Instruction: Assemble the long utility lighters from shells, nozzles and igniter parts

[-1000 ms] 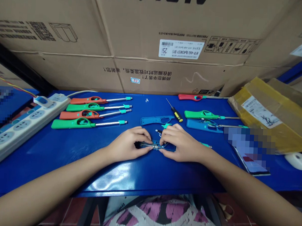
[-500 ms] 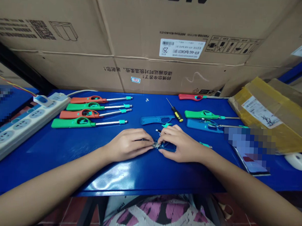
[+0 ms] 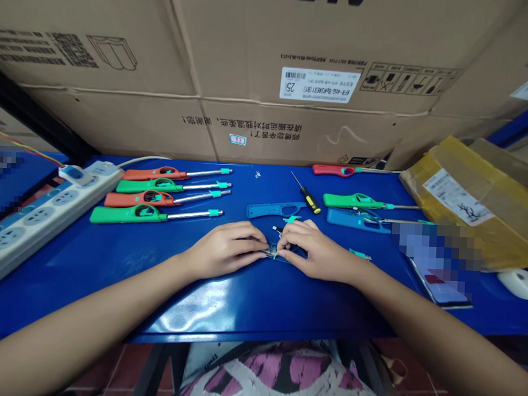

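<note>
Between my hands at the table's middle is an opened blue lighter shell (image 3: 281,258) with small pale and metallic parts inside. My left hand (image 3: 229,249) is closed on its left end, fingertips pinched together. My right hand (image 3: 317,252) is closed at its other side, thumb and fingers pressing small parts in the shell; the exact piece is hidden. Just behind lie a small black igniter piece (image 3: 277,228) with a white wire and a teal trigger (image 3: 291,219). The matching blue shell half (image 3: 267,210) rests farther back, near a black-and-yellow screwdriver (image 3: 310,200).
Several orange and green lighters (image 3: 132,214) lie in a row at left, beside a power strip (image 3: 49,212). At right are a red lighter (image 3: 334,170), a green lighter (image 3: 355,201), a blue lighter (image 3: 354,219), a phone (image 3: 444,282), a taped carton (image 3: 465,201) and a white mouse (image 3: 520,283).
My right hand's fingers have shifted slightly over the shell, and its thumb is raised a little. My left hand stays at the shell's left end with small finger movement.
</note>
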Motion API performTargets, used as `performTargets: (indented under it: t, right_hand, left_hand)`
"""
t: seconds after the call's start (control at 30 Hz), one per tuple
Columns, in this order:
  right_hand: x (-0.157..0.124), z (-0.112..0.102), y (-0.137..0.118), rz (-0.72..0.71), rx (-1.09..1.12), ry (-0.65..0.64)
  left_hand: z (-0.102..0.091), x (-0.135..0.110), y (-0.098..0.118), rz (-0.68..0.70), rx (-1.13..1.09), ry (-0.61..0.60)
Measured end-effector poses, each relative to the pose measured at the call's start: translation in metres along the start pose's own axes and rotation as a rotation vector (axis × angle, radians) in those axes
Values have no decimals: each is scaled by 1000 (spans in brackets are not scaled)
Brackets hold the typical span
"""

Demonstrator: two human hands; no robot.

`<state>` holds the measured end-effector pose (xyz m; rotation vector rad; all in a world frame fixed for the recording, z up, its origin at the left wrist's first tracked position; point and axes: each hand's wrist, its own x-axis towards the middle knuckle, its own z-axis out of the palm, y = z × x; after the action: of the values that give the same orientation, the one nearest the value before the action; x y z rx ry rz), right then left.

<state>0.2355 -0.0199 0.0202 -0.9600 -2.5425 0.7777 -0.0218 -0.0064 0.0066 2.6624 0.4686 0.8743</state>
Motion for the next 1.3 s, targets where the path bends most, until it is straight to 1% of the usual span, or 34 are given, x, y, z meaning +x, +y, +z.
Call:
performTargets:
  t: [0.17,0.33,0.67,0.87,1.0,1.17,1.3]
  right_hand:
    - [1,2,-1,49,-6,2]
    - [2,4,-4,75,-17,16]
    - [2,7,-5,40,-105,56]
    - [1,5,-8,46,-196,82]
    - [0,3,-9,45,-192,75]
    - [-1,2,-9,28,-165,66]
    - [-2,-1,-6,28,-162,38]
  left_hand:
    - [-2,1,-1,-60,-13,-28]
    - [-2,2,-3,-112,2,-19]
    - [-3,3,-3,-189,-127,-66]
    - [-2,2,-3,-179,-120,-26]
    - [-1,3,-3,-197,-130,-23]
    - [-4,6,2,-271,-184,-59]
    - [-8,7,8,-284,-146,-119]
